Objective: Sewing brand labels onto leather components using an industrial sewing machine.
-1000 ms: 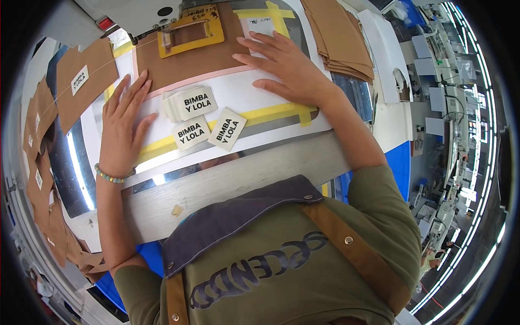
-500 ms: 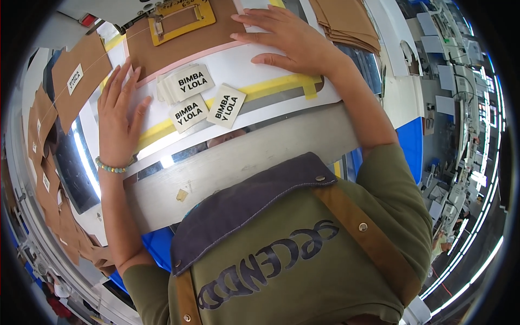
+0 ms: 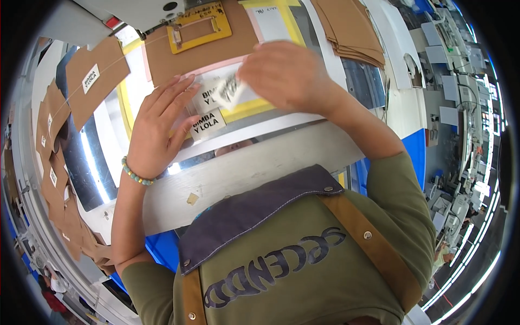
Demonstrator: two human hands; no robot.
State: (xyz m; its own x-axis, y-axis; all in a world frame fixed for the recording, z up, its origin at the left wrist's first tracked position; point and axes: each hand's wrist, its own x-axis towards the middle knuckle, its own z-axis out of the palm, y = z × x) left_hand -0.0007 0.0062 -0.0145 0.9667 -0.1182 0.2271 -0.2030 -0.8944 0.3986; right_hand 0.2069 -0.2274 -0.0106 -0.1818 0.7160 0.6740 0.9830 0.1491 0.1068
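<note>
My right hand [image 3: 287, 73] pinches a small white printed label [image 3: 230, 91] and holds it slightly raised above the white work plate [image 3: 238, 135]; the label is blurred. My left hand [image 3: 157, 130], with a bead bracelet at the wrist, lies flat with fingers spread beside a second white label [image 3: 205, 98]. A third label [image 3: 207, 124] lies just below, near the left fingertips. A tan leather panel [image 3: 216, 46] sits beyond them under a yellow rectangular frame [image 3: 197, 32].
A stack of tan leather pieces [image 3: 349, 30] lies at the upper right. A string of tan pieces with small labels [image 3: 54, 130] curves down the left side. A sewing machine head [image 3: 146, 11] is at the top. Rows of machines [image 3: 460, 130] stand at right.
My right hand came back from the far edge of the plate and picked one label up. My left hand shifted right toward the remaining labels. The view dipped closer.
</note>
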